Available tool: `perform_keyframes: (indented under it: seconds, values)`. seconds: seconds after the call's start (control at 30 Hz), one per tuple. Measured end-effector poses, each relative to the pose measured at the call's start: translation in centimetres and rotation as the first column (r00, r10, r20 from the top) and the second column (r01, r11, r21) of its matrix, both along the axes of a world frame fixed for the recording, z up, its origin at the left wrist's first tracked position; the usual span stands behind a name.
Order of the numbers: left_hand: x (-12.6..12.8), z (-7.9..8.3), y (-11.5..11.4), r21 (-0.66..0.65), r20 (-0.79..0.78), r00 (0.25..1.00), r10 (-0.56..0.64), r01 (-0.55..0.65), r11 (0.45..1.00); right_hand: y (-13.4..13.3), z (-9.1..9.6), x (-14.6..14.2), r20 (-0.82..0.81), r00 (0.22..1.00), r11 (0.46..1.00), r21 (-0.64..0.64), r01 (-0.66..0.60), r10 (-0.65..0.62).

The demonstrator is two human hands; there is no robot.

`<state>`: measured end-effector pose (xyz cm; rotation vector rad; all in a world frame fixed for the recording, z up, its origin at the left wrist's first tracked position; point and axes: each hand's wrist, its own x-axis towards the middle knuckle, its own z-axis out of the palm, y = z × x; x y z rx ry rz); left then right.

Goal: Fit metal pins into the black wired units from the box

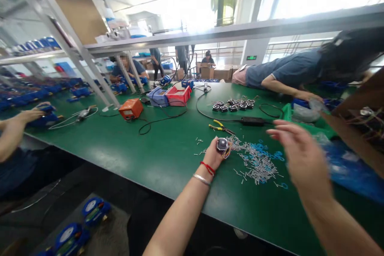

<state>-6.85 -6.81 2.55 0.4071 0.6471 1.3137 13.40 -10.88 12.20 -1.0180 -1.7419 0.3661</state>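
Note:
My left hand (212,156) is closed around a small black part with a round face (222,144) and thin coloured wires, just above the green bench. Beside it lies a loose pile of metal screws (260,170), mixed with blue rings (277,155). My right hand (303,160) is raised over the bench to the right of the pile. Motion smears its fingers, and I cannot make out anything in them. Yellow-handled pliers (220,127) lie beyond my left hand. Farther back, several similar round-faced parts (233,107) sit in rows.
A black cable-fed tool (252,121) lies across the bench (168,156). An orange box (131,109), a blue bin (158,97) and a red bin (179,96) stand back left. At right are a green tray (288,114) and blue plastic bags (357,172). Co-workers sit around.

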Motion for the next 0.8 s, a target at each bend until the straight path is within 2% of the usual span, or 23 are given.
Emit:
perform_keyframes:
  seconds: [0.07, 0.17, 0.23, 0.27, 0.33, 0.4, 0.47, 0.57, 0.67, 0.8]
  values:
    - [-1.7, 1.1, -1.4, 0.042, -0.032, 0.995, 0.099, -0.097, 0.994, 0.8, -2.6, -1.9, -0.016, 0.997, 0.993, -0.093, -0.074, 0.073]
    - [-5.0, 2.0, -4.1, 0.092, -0.100, 0.988, 0.120, -0.111, 0.990, 2.3, -7.3, -5.3, 0.040, 0.978, 0.951, -0.245, -0.187, 0.203]
    - [-7.2, 1.9, -5.6, 0.114, -0.126, 0.982, 0.142, -0.128, 0.985, 3.6, -9.6, -6.1, 0.116, 0.970, 0.954, -0.240, -0.180, 0.212]
    - [-8.1, 1.7, -6.1, 0.117, -0.131, 0.979, 0.158, -0.143, 0.983, 4.4, -10.4, -5.9, 0.156, 0.972, 0.967, -0.212, -0.143, 0.178]
    - [-9.4, 1.2, -6.7, 0.120, -0.144, 0.974, 0.173, -0.156, 0.980, 6.1, -11.2, -4.3, 0.241, 0.970, 0.987, -0.160, -0.004, 0.043]
    - [-10.0, 1.0, -6.8, 0.121, -0.158, 0.973, 0.165, -0.147, 0.982, 7.7, -11.5, -2.1, 0.340, 0.937, 0.971, -0.181, 0.154, -0.085]
    - [-10.3, 1.0, -6.7, 0.117, -0.168, 0.972, 0.166, -0.147, 0.982, 8.8, -11.9, -0.1, 0.443, 0.891, 0.945, -0.240, 0.224, -0.099]
    - [-10.1, 1.4, -6.7, 0.112, -0.167, 0.967, 0.192, -0.174, 0.978, 9.5, -12.8, 1.3, 0.548, 0.836, 0.933, -0.283, 0.224, -0.035]
    - [-9.6, 1.8, -6.9, 0.126, -0.155, 0.969, 0.192, -0.174, 0.977, 9.3, -13.7, 1.4, 0.597, 0.800, 0.927, -0.269, 0.262, -0.053]
    - [-8.7, 1.7, -7.2, 0.087, -0.219, 0.961, 0.166, -0.150, 0.985, 8.9, -14.1, 1.2, 0.588, 0.809, 0.942, -0.271, 0.198, -0.001]
